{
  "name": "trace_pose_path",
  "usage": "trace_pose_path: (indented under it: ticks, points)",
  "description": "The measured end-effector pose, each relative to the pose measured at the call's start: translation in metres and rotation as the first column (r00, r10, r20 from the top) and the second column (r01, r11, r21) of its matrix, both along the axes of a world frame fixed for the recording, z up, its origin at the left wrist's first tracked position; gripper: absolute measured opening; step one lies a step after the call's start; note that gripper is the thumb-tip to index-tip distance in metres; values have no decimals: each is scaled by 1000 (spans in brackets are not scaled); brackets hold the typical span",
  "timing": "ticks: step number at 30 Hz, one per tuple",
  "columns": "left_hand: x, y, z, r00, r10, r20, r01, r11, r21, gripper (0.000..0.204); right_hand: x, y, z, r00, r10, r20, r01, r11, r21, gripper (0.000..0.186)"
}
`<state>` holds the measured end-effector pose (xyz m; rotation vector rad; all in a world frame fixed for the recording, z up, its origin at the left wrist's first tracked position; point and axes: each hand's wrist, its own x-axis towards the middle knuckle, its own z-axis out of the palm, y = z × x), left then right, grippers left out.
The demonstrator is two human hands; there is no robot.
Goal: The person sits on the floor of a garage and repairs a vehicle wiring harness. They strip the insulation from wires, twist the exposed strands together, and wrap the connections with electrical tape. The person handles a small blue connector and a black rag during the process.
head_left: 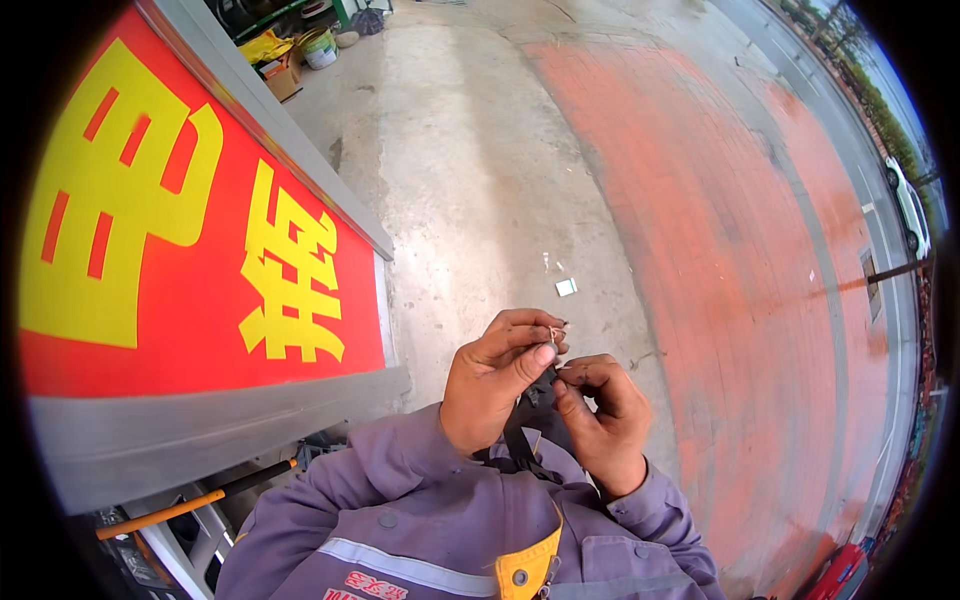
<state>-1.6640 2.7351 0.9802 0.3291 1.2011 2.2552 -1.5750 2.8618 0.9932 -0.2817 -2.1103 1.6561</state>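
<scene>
Both hands meet in front of my chest, fingertips almost touching. My left hand (497, 378) is closed, thumb pressed against its curled fingers. A small pale bit sticks out by its fingertips, too tiny to name. Just to the right, my right hand (607, 420) is closed too, pinching thumb against forefinger at a dark piece between the hands. What either hand holds is mostly hidden by fingers. A black strap (517, 437) hangs down my front, below the left hand. Purple-grey work sleeves cover both forearms.
At left stands a red sign panel (200, 300) with yellow lettering in a metal frame. A small white-and-green packet (566, 287) and paper scraps lie on the concrete ahead. Red paving (720, 250) runs along the right toward a road with a white car (907, 208). A bucket (319, 48) stands far left.
</scene>
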Motion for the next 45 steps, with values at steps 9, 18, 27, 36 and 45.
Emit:
trace_pose_path:
  ticks: [9,18,27,36,45]
  points:
    - [-366,86,-26,886,398,-239,-444,877,-183,15,-406,80,-30,959,282,-14,-267,920,288,16]
    - [-722,51,-20,745,418,-520,-607,748,-268,13,-859,110,21,599,797,-77,-271,292,917,35]
    - [-1005,-50,8,460,557,-691,-888,269,-374,16,-1172,-31,7,626,771,116,-776,602,188,13]
    - [-1222,-224,4,379,400,-834,-822,-268,-502,17,-1464,-249,-4,-231,931,284,-282,215,-935,23]
    - [-1313,-510,29,9,884,-468,-871,-223,-439,12,-1612,-607,53,-536,842,-66,-450,-219,866,32]
